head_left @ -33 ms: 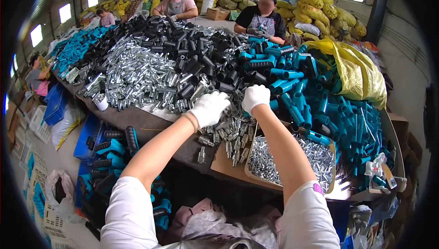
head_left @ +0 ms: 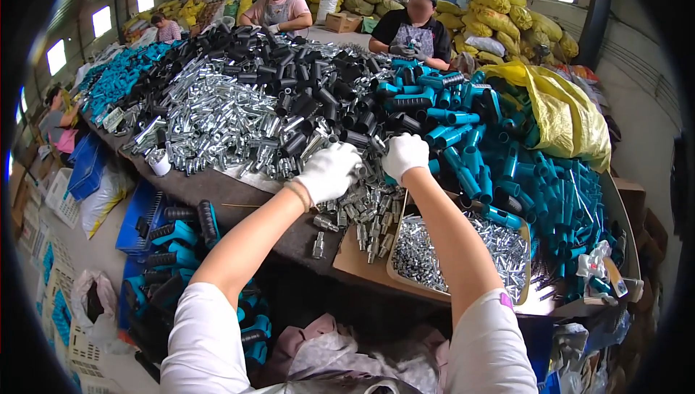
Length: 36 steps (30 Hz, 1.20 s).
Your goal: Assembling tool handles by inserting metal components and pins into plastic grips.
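Heaped metal parts (head_left: 224, 115), stacked yellow sacks (head_left: 498, 19) and aproned co-workers (head_left: 413, 36) show a factory workshop

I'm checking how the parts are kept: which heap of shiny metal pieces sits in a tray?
The small silver pieces beneath the right forearm, in a shallow tray; the metal fittings and the silver tubes lie loose outside it.

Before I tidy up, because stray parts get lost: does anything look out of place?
One silver metal fitting lies slightly apart from the pile of fittings, close to the near edge of the dark tabletop, so it looks stray.
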Tool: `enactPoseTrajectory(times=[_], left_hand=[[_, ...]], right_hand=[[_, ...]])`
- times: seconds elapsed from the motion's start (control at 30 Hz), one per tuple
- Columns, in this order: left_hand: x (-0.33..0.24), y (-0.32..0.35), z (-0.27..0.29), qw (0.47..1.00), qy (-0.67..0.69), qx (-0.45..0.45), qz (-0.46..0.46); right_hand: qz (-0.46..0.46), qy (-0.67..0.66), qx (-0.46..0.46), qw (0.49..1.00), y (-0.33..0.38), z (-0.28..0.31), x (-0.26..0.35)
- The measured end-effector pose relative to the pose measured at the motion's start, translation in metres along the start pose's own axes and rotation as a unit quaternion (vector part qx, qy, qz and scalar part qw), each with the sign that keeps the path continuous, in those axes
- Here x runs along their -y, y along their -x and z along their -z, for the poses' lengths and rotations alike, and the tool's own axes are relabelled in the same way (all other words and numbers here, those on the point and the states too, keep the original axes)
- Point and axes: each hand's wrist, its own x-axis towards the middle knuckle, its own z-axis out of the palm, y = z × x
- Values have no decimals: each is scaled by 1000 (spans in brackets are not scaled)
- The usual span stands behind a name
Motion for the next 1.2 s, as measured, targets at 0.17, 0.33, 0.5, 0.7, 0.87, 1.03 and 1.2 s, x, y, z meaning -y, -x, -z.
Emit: enactPoseTrajectory(times=[0.17, 0.33, 0.5, 0.7, 0.87, 1.03, 1.2], left_hand=[[-12, 25, 20, 941, 293, -158, 58], [-55, 51, 74, 878, 453, -155, -4], [-114, 91, 94, 758, 643, -112, 4], [-151, 140, 83, 684, 715, -146, 20], [-176, 172, 77, 669, 739, -62, 53], [-197, 192, 69, 742, 667, -57, 35], [-215, 219, 34, 909, 407, 86, -15]], right_hand=[[57, -347, -223, 909, 46, 22, -23], [135, -447, -245, 850, 135, 78, -29], [119, -474, -178, 854, 241, 77, -20], [86, -475, -149, 863, 317, 88, -21], [62, -476, -125, 868, 344, 94, -22], [57, -429, -113, 894, 359, 99, -22], [69, -337, 40, 938, 367, 93, -23]])
